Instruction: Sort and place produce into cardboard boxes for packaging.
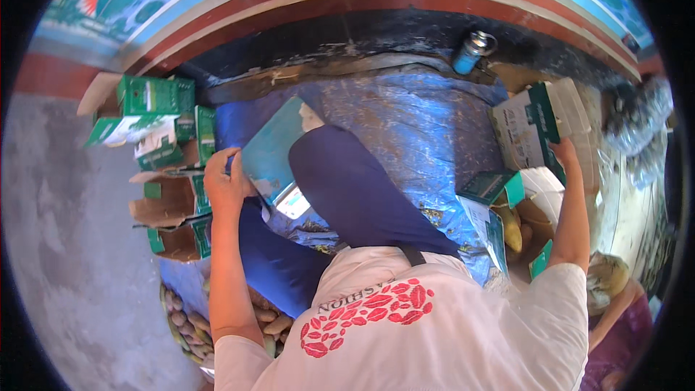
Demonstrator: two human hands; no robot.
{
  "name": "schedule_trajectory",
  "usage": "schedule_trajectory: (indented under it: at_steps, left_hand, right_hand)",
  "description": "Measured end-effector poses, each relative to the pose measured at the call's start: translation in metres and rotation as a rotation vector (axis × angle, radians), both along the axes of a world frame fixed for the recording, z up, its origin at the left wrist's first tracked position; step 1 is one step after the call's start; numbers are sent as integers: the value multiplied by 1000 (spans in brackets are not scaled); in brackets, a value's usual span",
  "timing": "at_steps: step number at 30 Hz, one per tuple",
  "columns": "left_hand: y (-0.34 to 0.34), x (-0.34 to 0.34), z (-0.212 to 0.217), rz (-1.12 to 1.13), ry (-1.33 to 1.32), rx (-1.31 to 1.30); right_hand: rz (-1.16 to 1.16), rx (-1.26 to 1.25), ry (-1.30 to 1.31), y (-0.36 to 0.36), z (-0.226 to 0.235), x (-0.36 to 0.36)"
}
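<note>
My left hand (227, 178) is closed at the left edge of a teal weighing scale (271, 148), which has a flat top and a pale panel at its near end. The scale stands beside my bent knee, and the knee covers part of it. Out to the right, my right hand (566, 153) grips the edge of a green and white cardboard box (518, 130); its fingertips are partly hidden. Just nearer than that hand is an open cardboard box (541, 199) with yellow and brown oblong produce (511, 230) inside.
Green cardboard boxes (156, 95) are stacked on the left, with open ones (170, 199) below. Oblong produce (190, 327) lies at lower left. A blue tarp (405, 145) covers the floor; a blue flask (474, 52) stands by the wall. Another person (615, 326) is at lower right.
</note>
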State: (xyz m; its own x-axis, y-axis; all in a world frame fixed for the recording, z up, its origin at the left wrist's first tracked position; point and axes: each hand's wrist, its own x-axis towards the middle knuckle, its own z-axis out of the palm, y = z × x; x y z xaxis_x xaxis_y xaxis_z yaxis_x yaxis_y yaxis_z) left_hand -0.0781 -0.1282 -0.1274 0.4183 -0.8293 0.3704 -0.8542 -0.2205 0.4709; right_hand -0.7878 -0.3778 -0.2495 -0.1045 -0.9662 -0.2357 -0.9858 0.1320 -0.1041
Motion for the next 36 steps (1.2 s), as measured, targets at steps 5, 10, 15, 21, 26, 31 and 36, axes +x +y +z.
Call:
schedule_trajectory:
  at_steps: [5,10,15,21,26,31,36]
  left_hand:
    - [32,26,-10,154,234,-45]
    - [37,33,-13,164,214,-95]
    - [46,31,-7,209,218,-123]
    - [62,37,-11,205,270,-208]
    - [75,44,-13,239,299,-267]
    - [87,47,-12,294,300,-296]
    - [94,52,-12,368,303,-362]
  right_hand:
    - [-16,-31,55,23,23,2]
    - [199,-19,-150,52,67,26]
    - [435,-31,-59,69,129,132]
    - [703,-176,-128,65,161,258]
    - [979,-279,-273,57,158,370]
    - [1238,-261,-219,71,151,497]
    - [1412,-355,-239,103,127,580]
